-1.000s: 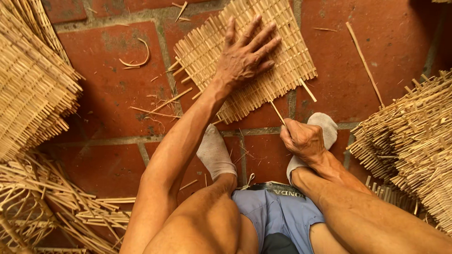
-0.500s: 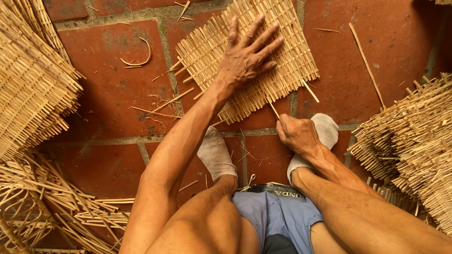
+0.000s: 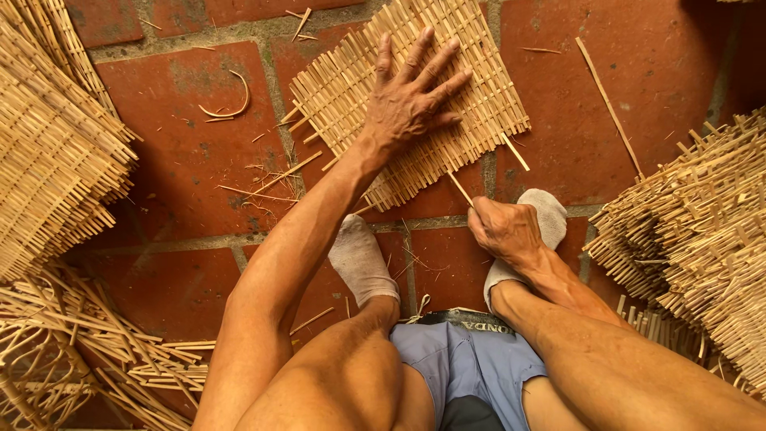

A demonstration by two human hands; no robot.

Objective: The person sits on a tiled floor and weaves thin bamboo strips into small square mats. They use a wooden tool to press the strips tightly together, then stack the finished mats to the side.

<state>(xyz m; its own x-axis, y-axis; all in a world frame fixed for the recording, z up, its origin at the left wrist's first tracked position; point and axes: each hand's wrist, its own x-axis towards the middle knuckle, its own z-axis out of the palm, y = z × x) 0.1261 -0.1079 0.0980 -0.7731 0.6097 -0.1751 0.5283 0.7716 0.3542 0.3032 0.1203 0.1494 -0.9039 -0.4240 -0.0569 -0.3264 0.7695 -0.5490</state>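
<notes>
I look down and see a small woven mat lying flat on the red brick floor. It is at about twelve o'clock from my knees.

There are no boxes or bowls here. There are only piles. A stack of woven mats sits at nine o'clock. A heap of woven pieces sits at three o'clock. Loose sticks lie in a tangle at eight o'clock.

My left hand lies flat on the small woven mat. Its fingers are spread wide open and press down on the mat. They grip nothing. The mat is right under them and pokes out past the fingertips toward twelve o'clock.

My right hand is at five o'clock from the mat. It is closed around a thin stick. The stick points up to eleven o'clock, and its far end touches the near edge of the mat.

Since the earlier pictures, not much has changed. My left hand has stayed flat on the mat. My right hand has moved a little closer to the mat's edge with the stick.

My feet in grey socks rest on the floor just below the mat.
</notes>
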